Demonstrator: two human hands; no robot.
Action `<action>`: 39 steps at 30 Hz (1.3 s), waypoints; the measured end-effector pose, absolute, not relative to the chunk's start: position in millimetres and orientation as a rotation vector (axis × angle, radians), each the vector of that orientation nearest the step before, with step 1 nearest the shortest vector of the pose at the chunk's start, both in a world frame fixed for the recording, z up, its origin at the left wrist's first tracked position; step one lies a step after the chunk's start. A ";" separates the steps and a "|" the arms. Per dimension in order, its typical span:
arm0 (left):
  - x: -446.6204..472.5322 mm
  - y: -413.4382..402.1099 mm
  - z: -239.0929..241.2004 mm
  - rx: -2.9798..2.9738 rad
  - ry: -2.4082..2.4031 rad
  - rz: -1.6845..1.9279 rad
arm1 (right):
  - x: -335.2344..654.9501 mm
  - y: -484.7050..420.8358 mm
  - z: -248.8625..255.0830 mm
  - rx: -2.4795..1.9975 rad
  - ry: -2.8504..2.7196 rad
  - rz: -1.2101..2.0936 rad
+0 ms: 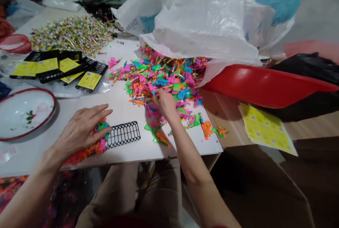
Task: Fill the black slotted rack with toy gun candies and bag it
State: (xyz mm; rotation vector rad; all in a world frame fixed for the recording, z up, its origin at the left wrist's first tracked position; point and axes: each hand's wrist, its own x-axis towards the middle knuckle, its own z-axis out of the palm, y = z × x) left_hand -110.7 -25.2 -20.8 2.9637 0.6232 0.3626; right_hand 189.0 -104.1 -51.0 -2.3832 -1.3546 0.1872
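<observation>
My left hand point(82, 127) lies over a black plastic grid rack point(124, 134) near the table's front edge. Its fingers are stretched out, with the thumb apart. Under and beside that palm, small coloured plastic pieces point(102, 127) cover the rack's left part. My right hand point(165, 104) reaches into a heap of bright plastic toy pieces point(172, 79) in pink, green, blue and orange. Its fingers are drawn together at the heap; what they pinch, if anything, is hidden. A green and orange piece point(157, 134) lies between the rack and my right forearm.
Behind the heap is a white plastic sack point(196, 19). A red basin point(254, 85) stands to the right, near yellow printed sheets point(267, 127). At left are a red-rimmed enamel bowl point(51, 109), black racks with yellow cards point(90, 81), and a pile of small striped pieces point(74, 34).
</observation>
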 end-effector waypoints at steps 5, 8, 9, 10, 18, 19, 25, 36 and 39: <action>-103.1 -24.3 -18.0 2.934 0.684 -0.007 | 102.7 -163.1 -94.7 -1.630 -1.122 0.786; -102.9 -25.3 -17.7 2.945 0.708 -0.061 | 51.3 -174.0 -116.4 -1.533 -1.017 0.937; -103.4 -25.7 -17.6 2.946 0.707 -0.061 | 40.0 -174.9 -119.7 -1.555 -1.001 0.938; -103.9 -26.1 -17.6 2.950 0.705 -0.046 | 32.0 -174.9 -121.1 -1.580 -0.997 0.916; -105.1 -27.0 -16.1 2.975 0.652 0.031 | -0.6 -172.8 -127.3 -1.765 -1.331 0.600; -105.0 -26.9 -16.0 2.979 0.656 0.028 | -4.9 -174.4 -130.1 -1.789 -1.402 0.527; -102.4 -28.4 -15.3 2.983 0.728 0.008 | -14.4 -180.8 -118.9 -1.948 -1.679 0.375; -99.4 -31.4 -12.9 2.971 0.821 0.036 | 6.1 -184.0 -109.9 -1.653 -1.550 0.618; -98.5 -32.0 -12.4 2.960 0.843 0.029 | 14.1 -187.4 -104.7 -1.403 -1.453 0.550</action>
